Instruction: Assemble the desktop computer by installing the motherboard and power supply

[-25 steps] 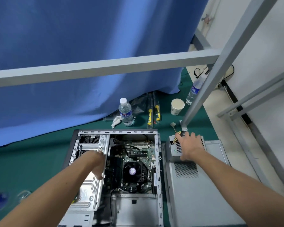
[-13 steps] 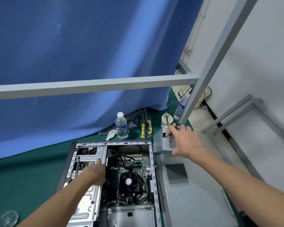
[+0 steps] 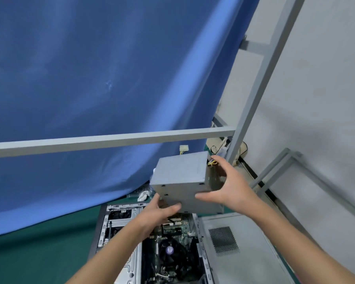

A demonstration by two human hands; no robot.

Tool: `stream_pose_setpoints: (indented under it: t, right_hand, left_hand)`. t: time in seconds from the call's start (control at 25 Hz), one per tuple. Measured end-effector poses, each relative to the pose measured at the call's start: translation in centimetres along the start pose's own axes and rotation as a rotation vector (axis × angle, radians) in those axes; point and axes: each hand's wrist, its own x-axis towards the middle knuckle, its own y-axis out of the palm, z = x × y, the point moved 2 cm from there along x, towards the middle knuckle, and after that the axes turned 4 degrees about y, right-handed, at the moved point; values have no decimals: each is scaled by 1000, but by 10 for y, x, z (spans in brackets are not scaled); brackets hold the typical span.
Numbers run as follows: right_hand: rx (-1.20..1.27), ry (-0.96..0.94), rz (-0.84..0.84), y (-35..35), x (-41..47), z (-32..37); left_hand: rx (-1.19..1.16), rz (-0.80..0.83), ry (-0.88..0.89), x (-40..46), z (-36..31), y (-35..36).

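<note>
Both hands grip power supply [image 3: 182, 177]: left hand [image 3: 158, 214] under its near-left corner, right hand [image 3: 230, 193] on right side; I'm holding it above case [image 3: 195, 238], long axis left-right.

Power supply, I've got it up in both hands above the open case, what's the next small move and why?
Probably lower the power supply toward the case's far end. Both the left hand and right hand hold it in the air above the motherboard, which already sits inside.
</note>
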Motion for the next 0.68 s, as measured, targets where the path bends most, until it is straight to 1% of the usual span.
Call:
stream_pose_setpoints:
  t: [0.12, 0.24, 0.32, 0.44, 0.56, 0.68]
  right_hand:
    - [308, 22, -40, -1, -17, 10]
    - [570, 36, -14, -4, -25, 23]
    - [763, 37, -3, -4, -26, 29]
    - [1033, 98, -46, 2, -26, 35]
    - [1186, 167, -41, 14, -25, 33]
    - [1245, 239, 20, 22, -25, 32]
  left_hand:
    - [-197, 54, 35, -15, -7, -5]
    - [-311, 135, 134, -23, -22, -2]
    - [-405, 124, 211, -27, -32, 2]
    - [-587, 122, 282, -30, -48, 7]
    - [-578, 168, 336, -35, -67, 10]
    - [-533, 83, 371, -39, -76, 7]
